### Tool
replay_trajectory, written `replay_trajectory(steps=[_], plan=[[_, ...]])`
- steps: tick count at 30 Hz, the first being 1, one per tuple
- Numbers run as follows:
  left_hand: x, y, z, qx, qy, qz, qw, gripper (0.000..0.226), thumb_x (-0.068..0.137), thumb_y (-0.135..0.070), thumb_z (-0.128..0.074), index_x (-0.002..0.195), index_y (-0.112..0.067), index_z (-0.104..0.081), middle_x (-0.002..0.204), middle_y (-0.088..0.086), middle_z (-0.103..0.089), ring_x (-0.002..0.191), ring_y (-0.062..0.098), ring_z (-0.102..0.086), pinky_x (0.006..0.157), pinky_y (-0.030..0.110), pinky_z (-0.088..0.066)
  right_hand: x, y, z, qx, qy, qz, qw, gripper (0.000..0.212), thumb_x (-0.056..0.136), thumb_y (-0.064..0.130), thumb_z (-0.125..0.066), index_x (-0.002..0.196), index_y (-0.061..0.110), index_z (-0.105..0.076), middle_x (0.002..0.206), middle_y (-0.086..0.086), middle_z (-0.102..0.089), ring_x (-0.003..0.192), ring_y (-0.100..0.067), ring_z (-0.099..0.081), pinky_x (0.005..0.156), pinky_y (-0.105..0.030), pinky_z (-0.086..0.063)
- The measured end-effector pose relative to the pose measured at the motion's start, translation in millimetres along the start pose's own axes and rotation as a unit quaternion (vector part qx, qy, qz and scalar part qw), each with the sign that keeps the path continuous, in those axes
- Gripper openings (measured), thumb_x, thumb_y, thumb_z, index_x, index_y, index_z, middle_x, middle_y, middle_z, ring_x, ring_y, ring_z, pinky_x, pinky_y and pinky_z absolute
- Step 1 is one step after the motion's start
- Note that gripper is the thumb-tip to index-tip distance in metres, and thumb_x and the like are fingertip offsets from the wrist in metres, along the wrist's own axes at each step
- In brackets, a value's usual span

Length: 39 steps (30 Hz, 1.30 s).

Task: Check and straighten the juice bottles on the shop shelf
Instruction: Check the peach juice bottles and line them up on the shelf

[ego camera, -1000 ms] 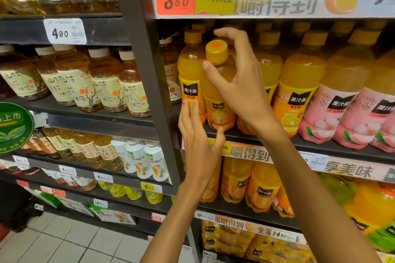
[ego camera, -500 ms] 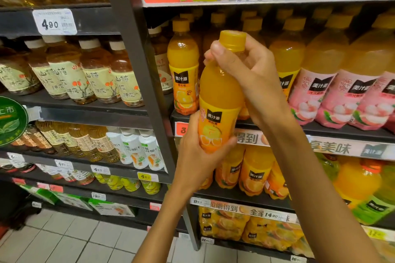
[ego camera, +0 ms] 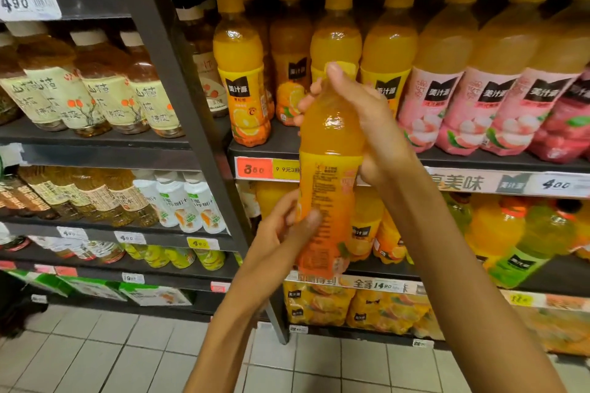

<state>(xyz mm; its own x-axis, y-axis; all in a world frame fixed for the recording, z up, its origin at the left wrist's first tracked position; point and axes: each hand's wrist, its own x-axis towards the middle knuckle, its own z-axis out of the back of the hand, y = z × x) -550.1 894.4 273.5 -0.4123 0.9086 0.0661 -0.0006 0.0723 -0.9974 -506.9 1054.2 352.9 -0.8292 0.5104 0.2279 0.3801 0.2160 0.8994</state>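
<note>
Right now the person is holding one orange juice bottle (ego camera: 330,169) out in front of the shelf (ego camera: 479,160), clear of the row it belongs to. The right hand (ego camera: 364,124) is wrapping around the neck and shoulder, with the thumb lying up over the cap; the left hand (ego camera: 281,233) is cupping the lower part, its fingers curling round the label. Both grips are closed on the bottle. The small-print side of the label is facing the camera, so I judge the person is reading or checking it.

The row of orange bottles (ego camera: 242,73) is standing upright on the shelf, and beside it, to the right, the pink-labelled bottles (ego camera: 431,112) are leaning a little. There is a gap in the front of the orange row, just behind the held bottle.

Going back in is where trouble is likely. The gap is looking narrow, so a tilted or hurried return could be knocking the neighbours on either side and tipping them. The plastic is looking smooth and shiny, so loosening one hand too soon could be letting the bottle slip toward the tiled floor (ego camera: 127,360). Setting it down with the print still outward would be leaving the front label turned away.
</note>
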Motion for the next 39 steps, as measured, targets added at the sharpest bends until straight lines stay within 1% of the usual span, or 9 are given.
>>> replay_trajectory(steps=[6,13,17,20,24,27,31,34,39], plan=[[2,1,-26,-0.034,-0.064,0.011,0.997,0.048,0.079,-0.064,-0.047,0.114,-0.035,-0.061,0.106,-0.002,-0.073,0.097,0.018,-0.070,0.076,0.027,-0.057,-18,8,12,-0.016,-0.057,-0.007,0.998,0.040,0.093,0.040,-0.055,0.108,0.004,-0.065,0.094,-0.008,-0.072,0.096,-0.023,-0.068,0.083,-0.036,-0.054],[-7,4,-62,-0.245,0.034,0.104,0.963,0.091,0.070,-0.070,-0.062,0.134,-0.007,-0.050,0.108,0.024,-0.065,0.085,0.032,-0.068,0.072,0.041,-0.055,-38,9,32,0.182,0.024,-0.060,0.981,0.048,0.097,0.045,-0.041,0.093,0.004,-0.067,0.089,-0.013,-0.069,0.082,-0.026,-0.068,0.074,-0.038,-0.057],[-9,13,-77,-0.197,0.009,0.083,0.977,0.059,0.082,-0.065,-0.044,0.122,-0.026,-0.063,0.112,0.010,-0.070,0.101,0.026,-0.069,0.082,0.037,-0.057,-52,14,44,0.127,0.007,-0.040,0.991,0.045,0.100,0.042,-0.040,0.088,0.004,-0.061,0.079,-0.009,-0.067,0.071,-0.022,-0.067,0.064,-0.032,-0.056],[-10,11,-81,-0.115,-0.031,0.055,0.991,0.054,0.086,-0.060,-0.036,0.123,-0.030,-0.061,0.116,0.000,-0.070,0.108,0.016,-0.066,0.086,0.028,-0.055,-58,15,52,0.024,-0.067,-0.041,0.997,0.043,0.096,0.043,-0.050,0.109,0.004,-0.062,0.095,-0.010,-0.067,0.093,-0.027,-0.066,0.081,-0.039,-0.054],[-11,7,-95,-0.043,-0.053,0.041,0.997,0.060,0.081,-0.061,-0.037,0.127,-0.030,-0.056,0.115,-0.002,-0.070,0.106,0.015,-0.067,0.094,0.041,-0.052,-62,15,51,-0.034,-0.100,-0.054,0.993,0.036,0.094,0.045,-0.054,0.084,0.013,-0.070,0.089,-0.011,-0.070,0.093,-0.029,-0.067,0.093,-0.045,-0.051],[-13,4,-99,-0.069,-0.067,0.044,0.994,0.057,0.080,-0.061,-0.037,0.121,-0.030,-0.060,0.110,-0.001,-0.072,0.102,0.016,-0.069,0.090,0.040,-0.054,-64,19,53,0.022,-0.069,-0.056,0.996,0.032,0.096,0.038,-0.053,0.086,0.013,-0.070,0.088,-0.009,-0.070,0.091,-0.027,-0.066,0.085,-0.041,-0.054],[-20,1,-95,-0.213,-0.015,0.105,0.971,0.067,0.085,-0.065,-0.044,0.125,-0.014,-0.060,0.098,0.016,-0.072,0.081,0.027,-0.071,0.066,0.035,-0.057,-63,19,56,0.117,-0.013,-0.069,0.991,0.035,0.097,0.034,-0.046,0.096,0.005,-0.064,0.088,-0.012,-0.070,0.085,-0.027,-0.069,0.078,-0.038,-0.057],[-24,1,-94,-0.266,0.041,0.140,0.953,0.065,0.086,-0.064,-0.041,0.119,-0.013,-0.064,0.095,0.020,-0.069,0.076,0.029,-0.068,0.069,0.038,-0.056,-60,15,51,0.171,0.012,-0.095,0.981,0.039,0.093,0.040,-0.046,0.082,0.007,-0.062,0.077,-0.010,-0.069,0.073,-0.024,-0.069,0.070,-0.035,-0.058],[-24,1,-83,-0.326,0.077,0.167,0.927,0.070,0.087,-0.065,-0.037,0.120,-0.009,-0.062,0.092,0.019,-0.067,0.074,0.028,-0.067,0.068,0.038,-0.055,-53,7,45,0.120,-0.034,-0.093,0.988,0.035,0.097,0.036,-0.046,0.078,0.008,-0.055,0.070,-0.008,-0.064,0.063,-0.022,-0.065,0.062,-0.032,-0.055]])
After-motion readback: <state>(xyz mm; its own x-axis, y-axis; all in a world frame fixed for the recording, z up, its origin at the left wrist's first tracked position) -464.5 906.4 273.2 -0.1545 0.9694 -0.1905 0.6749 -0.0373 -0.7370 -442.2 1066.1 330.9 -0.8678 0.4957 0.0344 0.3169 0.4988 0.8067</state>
